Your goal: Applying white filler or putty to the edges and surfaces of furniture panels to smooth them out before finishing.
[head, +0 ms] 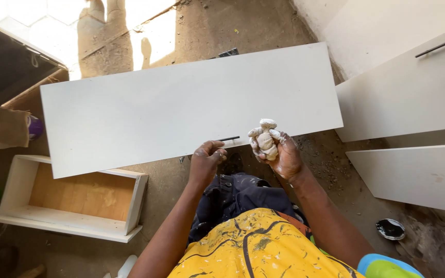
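Two bare hands work at the near long edge of a white cabinet panel (pixel 181 108) that lies flat over the dusty floor (pixel 171 185). Nearest the camera are a paint-spattered yellow shirt (pixel 253 247) and dark trousers (pixel 238 195). The right hand (pixel 284 154) is closed tight around a wadded white rag (pixel 264 139), lumpy and stiff with white paint, held just below the panel's near edge. The left hand (pixel 206 157) has its fingers curled together at that same edge, beside a slim black handle (pixel 228 138); whether it pinches anything I cannot tell. At the left, an open wooden drawer box (pixel 73 198) sits partly under the panel's near-left corner. To the right, a small round dish of dark liquid (pixel 390 229) rests on the floor. Farther right lie two more white panels (pixel 413 92), one with a black bar handle (pixel 441 45).
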